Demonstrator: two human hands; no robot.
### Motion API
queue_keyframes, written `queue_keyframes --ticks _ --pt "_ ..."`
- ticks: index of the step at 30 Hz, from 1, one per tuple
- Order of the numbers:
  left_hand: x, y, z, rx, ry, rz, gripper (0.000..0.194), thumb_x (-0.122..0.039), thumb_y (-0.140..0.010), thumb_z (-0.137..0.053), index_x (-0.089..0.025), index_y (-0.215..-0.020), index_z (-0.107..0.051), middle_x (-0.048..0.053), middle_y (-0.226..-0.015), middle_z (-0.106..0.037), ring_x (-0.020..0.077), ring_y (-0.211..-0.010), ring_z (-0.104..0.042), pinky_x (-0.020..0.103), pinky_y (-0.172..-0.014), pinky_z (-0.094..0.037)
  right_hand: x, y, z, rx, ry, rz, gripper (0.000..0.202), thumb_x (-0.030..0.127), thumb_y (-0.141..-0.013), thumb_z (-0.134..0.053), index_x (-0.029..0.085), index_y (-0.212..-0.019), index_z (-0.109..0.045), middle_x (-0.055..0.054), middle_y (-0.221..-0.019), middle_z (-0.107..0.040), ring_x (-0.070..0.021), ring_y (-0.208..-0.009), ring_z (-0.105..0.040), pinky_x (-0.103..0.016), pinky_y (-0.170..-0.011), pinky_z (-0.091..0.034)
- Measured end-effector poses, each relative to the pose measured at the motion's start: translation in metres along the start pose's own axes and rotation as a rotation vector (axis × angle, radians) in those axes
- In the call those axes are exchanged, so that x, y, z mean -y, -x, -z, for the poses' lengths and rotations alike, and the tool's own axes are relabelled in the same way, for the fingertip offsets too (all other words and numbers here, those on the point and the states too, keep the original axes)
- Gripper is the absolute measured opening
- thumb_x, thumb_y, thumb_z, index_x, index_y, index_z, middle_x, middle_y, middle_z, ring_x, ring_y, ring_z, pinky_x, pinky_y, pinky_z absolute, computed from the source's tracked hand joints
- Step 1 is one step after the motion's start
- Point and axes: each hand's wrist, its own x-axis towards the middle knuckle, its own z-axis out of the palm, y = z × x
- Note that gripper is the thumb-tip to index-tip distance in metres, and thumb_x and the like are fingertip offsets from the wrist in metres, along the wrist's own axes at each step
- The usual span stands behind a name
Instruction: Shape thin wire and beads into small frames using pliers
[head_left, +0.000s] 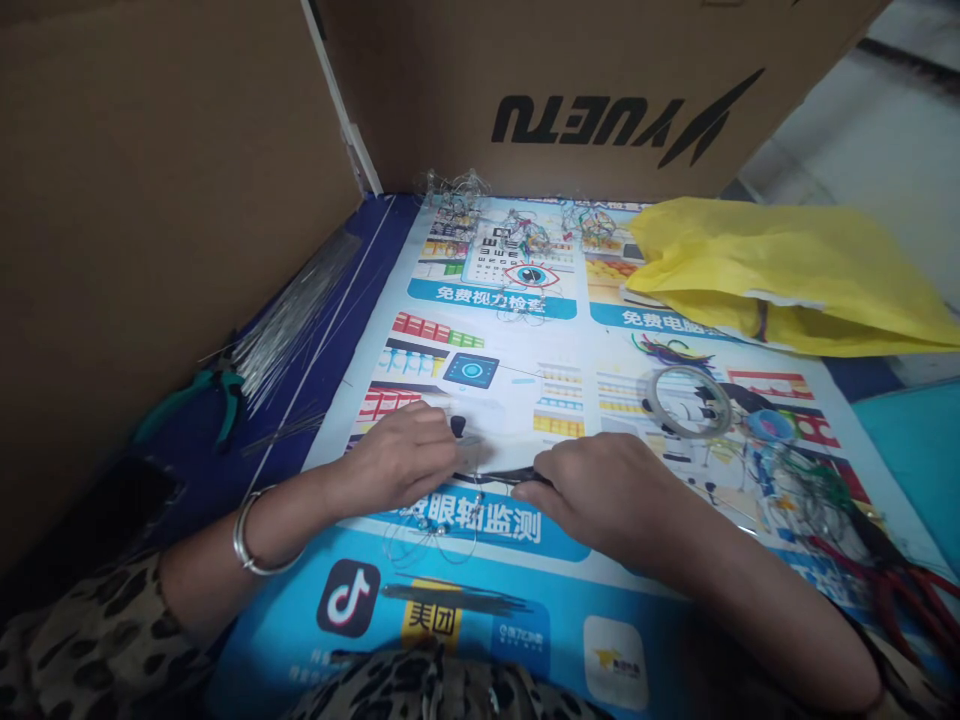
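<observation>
My left hand point(409, 455) is closed in a pinch over the poster, its fingertips turned to the right. Facing it, my right hand point(600, 490) is wrapped round a slim dark piece point(517, 477) that reaches toward the left fingertips; most of it is hidden, so its kind does not show. Just below the hands, thin wire loops with small beads point(439, 530) lie against the poster, and whether they join what I hold is unclear. Nearer my body lies a bundle of dark thin wires point(465, 598).
Cardboard walls point(600, 60) stand at the back and left. Green-handled pliers point(225, 390) lie beside a sheaf of straight wires point(292, 310). To the right are a tape roll point(686, 402), a yellow bag point(780, 270), tangled wires point(810, 490) and a red-handled tool point(900, 595).
</observation>
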Motion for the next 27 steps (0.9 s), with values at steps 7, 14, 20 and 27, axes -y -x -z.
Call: queue_keyframes --ticks 7,14,20,27 --pt "0.0003 0.0006 -0.0004 0.017 -0.005 -0.012 0.019 -0.016 -0.088 -0.049 -0.02 -0.104 -0.056 0.0 -0.069 -0.059 0.0142 -0.068 -0.05 0.028 -0.061 -0.04 -0.0003 -0.0046 -0.0005 0.032 -0.004 0.025 0.039 0.041 -0.089 -0.041 0.019 -0.066 -0.064 -0.004 -0.066 -0.067 -0.0165 -0.059 -0.06 -0.025 -0.051 -0.027" --pt "-0.0014 -0.0018 0.0014 0.007 0.033 0.0 0.023 -0.015 -0.088 -0.048 -0.019 -0.109 -0.055 0.001 -0.069 -0.059 0.0144 -0.068 -0.049 0.027 -0.06 -0.04 0.0003 -0.0022 -0.0005 -0.017 0.018 0.046 0.033 0.04 -0.087 -0.047 0.019 -0.067 -0.063 -0.003 -0.067 -0.067 -0.0172 -0.06 -0.061 -0.025 -0.049 -0.023" --pt "-0.0022 -0.0024 0.0013 -0.021 0.03 -0.008 0.016 -0.015 -0.087 -0.048 -0.019 -0.101 -0.056 0.0 -0.068 -0.058 0.0137 -0.066 -0.048 0.026 -0.059 -0.039 0.0019 -0.0008 0.0015 -0.031 0.017 0.036 0.034 0.039 -0.088 -0.046 0.019 -0.067 -0.063 -0.003 -0.069 -0.068 -0.0162 -0.061 -0.06 -0.025 -0.05 -0.025" --pt "-0.0002 0.0005 -0.002 0.007 0.005 -0.015 0.016 -0.016 -0.087 -0.05 -0.019 -0.102 -0.055 0.001 -0.071 -0.06 0.0139 -0.068 -0.049 0.027 -0.062 -0.04 -0.0073 -0.0003 0.002 0.056 0.024 -0.003 0.043 0.046 -0.089 -0.037 0.02 -0.071 -0.065 -0.006 -0.071 -0.068 -0.0196 -0.063 -0.061 -0.026 -0.052 -0.029"
